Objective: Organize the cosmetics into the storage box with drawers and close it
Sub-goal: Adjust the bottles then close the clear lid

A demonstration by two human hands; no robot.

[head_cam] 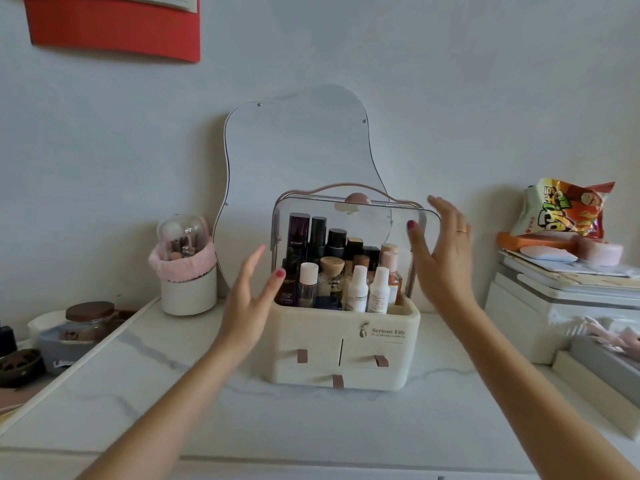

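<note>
Marble top: storage box (pixel 346 341) upright, drawers facing cam; left hand (pixel 247 299), right hand (pixel 441 258) splayed, holding nothing.

Wavy-edged mirror (pixel 298 147) leans on the wall, domed brush holder (pixel 185 268) left of it, brown-lidded glass jar (pixel 88 322) far left, snack bag (pixel 562 211) atop stacked boxes right, red board (pixel 114 27) top-left.

Red board (pixel 114 29) cut off at top edge.
</note>
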